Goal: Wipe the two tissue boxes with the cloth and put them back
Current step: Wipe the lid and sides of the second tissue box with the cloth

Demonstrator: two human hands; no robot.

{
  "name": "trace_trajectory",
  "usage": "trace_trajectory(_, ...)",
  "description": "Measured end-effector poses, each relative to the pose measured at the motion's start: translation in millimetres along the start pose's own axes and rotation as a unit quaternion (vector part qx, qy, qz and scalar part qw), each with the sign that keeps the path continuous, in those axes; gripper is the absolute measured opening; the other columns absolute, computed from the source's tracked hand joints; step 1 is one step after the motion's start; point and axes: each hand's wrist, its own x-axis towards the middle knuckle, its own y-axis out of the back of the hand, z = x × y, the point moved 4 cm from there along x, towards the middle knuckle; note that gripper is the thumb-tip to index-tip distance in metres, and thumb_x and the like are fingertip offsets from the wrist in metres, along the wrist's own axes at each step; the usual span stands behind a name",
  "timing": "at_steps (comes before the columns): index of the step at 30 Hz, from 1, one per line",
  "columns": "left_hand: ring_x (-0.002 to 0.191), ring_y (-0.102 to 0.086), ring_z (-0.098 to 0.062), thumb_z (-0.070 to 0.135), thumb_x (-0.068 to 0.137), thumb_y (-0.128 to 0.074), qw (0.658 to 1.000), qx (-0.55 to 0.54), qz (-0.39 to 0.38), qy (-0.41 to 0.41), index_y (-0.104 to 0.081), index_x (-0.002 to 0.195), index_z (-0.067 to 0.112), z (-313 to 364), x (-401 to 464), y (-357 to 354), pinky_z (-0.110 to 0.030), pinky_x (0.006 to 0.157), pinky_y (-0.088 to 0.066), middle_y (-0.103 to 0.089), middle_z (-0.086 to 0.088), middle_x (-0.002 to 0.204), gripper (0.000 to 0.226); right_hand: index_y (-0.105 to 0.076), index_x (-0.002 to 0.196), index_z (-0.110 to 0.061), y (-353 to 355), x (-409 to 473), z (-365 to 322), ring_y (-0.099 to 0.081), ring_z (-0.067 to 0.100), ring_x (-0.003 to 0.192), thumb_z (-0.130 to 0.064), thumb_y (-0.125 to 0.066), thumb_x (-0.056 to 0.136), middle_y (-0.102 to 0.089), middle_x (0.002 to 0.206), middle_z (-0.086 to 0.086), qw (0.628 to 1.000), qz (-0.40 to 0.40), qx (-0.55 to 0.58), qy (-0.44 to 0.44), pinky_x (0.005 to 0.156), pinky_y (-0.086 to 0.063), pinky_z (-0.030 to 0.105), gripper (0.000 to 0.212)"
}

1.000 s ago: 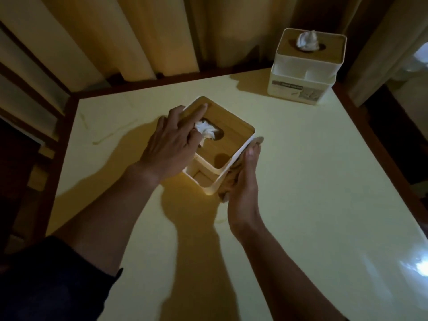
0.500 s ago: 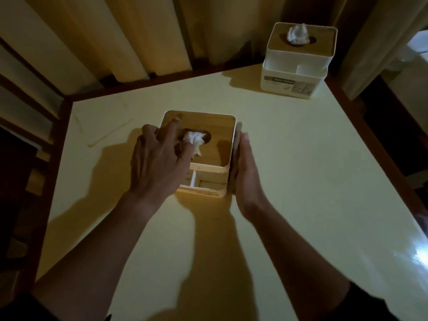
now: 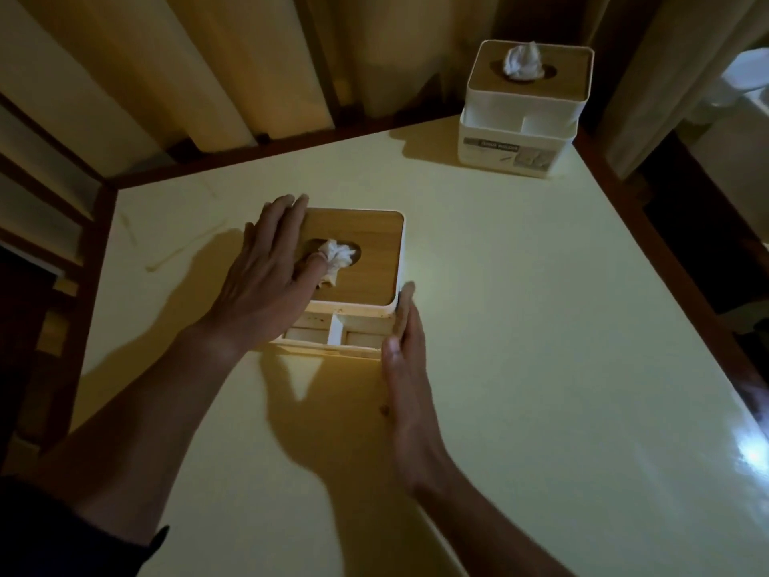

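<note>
Flat left hand [image 3: 266, 281] and right hand [image 3: 405, 360] steady the near tissue box [image 3: 366, 260], tissue [image 3: 335, 260] poking out.

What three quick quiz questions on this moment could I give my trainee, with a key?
1. True or false: the left hand lies on the wooden lid of the near tissue box.
2. Where does the far tissue box stand? A) stacked on the near one B) at the table's far right corner C) on the floor
3. Fill in: the right hand presses flat against the near box's ____ side.

Key: 1 true; 2 B; 3 right. A cloth is likely pinned under the right hand's fingers, but it is hard to make out in this dim view.
</note>
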Motion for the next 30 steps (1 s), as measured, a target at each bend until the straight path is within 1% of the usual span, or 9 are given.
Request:
trace_trajectory(5,0.15,-0.025,-0.017,0.043,0.107,-0.042,1.0,0.008,0.013,-0.01,-0.014,0.163,0.029,-2.8,2.2,-3.7,-0.056,0.121,-0.03,-0.015,0.011,0.164,0.064,-0.034,0.163,-0.042,18.9,88.7,-17.8,-0.043,0.021,0.154,-0.101,-0.034,0.083,-0.045,0.165,-0.006,0.999,-0.032,0.0,-0.033,0.123,-0.036,0.062,0.1)
trace_trajectory(10,0.151,-0.023,-0.02,0.056,0.098,-0.027,0.999,0.04,0.017,-0.024,-0.017,0.163,0.022,-2.9,3.6,-5.2,-0.046,0.118,-0.03,-0.016,0.0,0.166,0.074,-0.008,0.17,-0.042,9.8,75.1,-38.5,-0.024,0.014,0.162,-0.09,-0.037,0.09,-0.017,0.176,-0.018,1.0,-0.023,-0.006,0.016,0.128,-0.03,0.062,0.098)
trace_trajectory(13,0.146,-0.031,-0.02,0.055,0.097,-0.031,0.999,0.01,0.039,-0.011,-0.018,0.162,0.024,-3.6,4.3,-4.1,-0.038,0.112,-0.031,-0.02,0.003,0.163,0.073,-0.004,0.17,-0.044,3.3,21.1,-17.1,-0.021,0.009,0.163,-0.081,-0.037,0.097,-0.013,0.176,-0.021,0.999,-0.036,0.001,0.039,0.129,-0.029,0.06,0.088)
trace_trajectory(15,0.144,-0.034,-0.021,0.052,0.099,-0.035,0.999,0.018,0.045,-0.025,-0.021,0.162,0.024,-3.2,3.6,-3.1,-0.039,0.11,-0.034,-0.023,0.002,0.162,0.07,-0.001,0.168,-0.05,-2.4,-7.0,-6.1,-0.016,0.004,0.163,-0.086,-0.033,0.095,-0.008,0.174,-0.03,0.999,-0.037,0.002,0.027,0.131,-0.027,0.057,0.089)
trace_trajectory(18,0.142,-0.037,-0.021,0.051,0.1,-0.036,0.999,0.015,0.04,-0.022,-0.022,0.161,0.025,-4.7,4.0,-3.4,-0.04,0.108,-0.036,-0.023,0.005,0.161,0.068,-0.008,0.17,-0.043,1.6,12.0,0.3,-0.015,0.007,0.164,-0.095,-0.029,0.088,-0.015,0.176,-0.022,1.0,-0.002,-0.016,0.004,0.133,-0.02,0.057,0.1)
trace_trajectory(21,0.142,-0.037,-0.022,0.051,0.1,-0.036,0.999,0.017,0.039,-0.029,-0.023,0.161,0.024,-3.9,3.9,-3.3,-0.04,0.107,-0.035,-0.024,0.003,0.162,0.068,-0.021,0.169,-0.041,9.7,72.5,-4.7,-0.029,0.018,0.161,-0.102,-0.028,0.082,-0.033,0.173,-0.009,0.999,0.002,-0.025,-0.029,0.128,-0.027,0.062,0.106)
trace_trajectory(24,0.141,-0.039,-0.023,0.053,0.099,-0.034,0.999,0.02,0.04,-0.031,-0.023,0.161,0.023,-4.0,4.0,-3.1,-0.038,0.106,-0.036,-0.025,0.002,0.161,0.069,-0.021,0.167,-0.046,10.9,98.6,-25.7,-0.032,0.021,0.16,-0.106,-0.034,0.075,-0.03,0.173,-0.007,0.999,-0.004,-0.019,-0.036,0.125,-0.032,0.065,0.111)
trace_trajectory(26,0.138,-0.041,-0.024,0.054,0.098,-0.032,0.999,0.023,0.04,-0.029,-0.023,0.16,0.022,-3.6,4.7,-3.8,-0.038,0.104,-0.037,-0.026,0.001,0.159,0.071,-0.015,0.169,-0.045,8.3,86.0,-39.6,-0.033,0.019,0.159,-0.101,-0.037,0.078,-0.026,0.174,-0.01,1.0,-0.002,-0.005,0.001,0.124,-0.037,0.061,0.109)
trace_trajectory(30,0.139,-0.04,-0.023,0.053,0.098,-0.034,0.998,0.024,0.046,-0.02,-0.024,0.161,0.021,-3.8,5.0,-4.2,-0.041,0.107,-0.038,-0.026,0.001,0.159,0.071,-0.01,0.171,-0.04,1.1,21.0,-19.8,-0.031,0.005,0.158,-0.071,-0.033,0.101,-0.026,0.173,-0.02,0.999,-0.012,-0.003,0.053,0.126,-0.036,0.056,0.08)
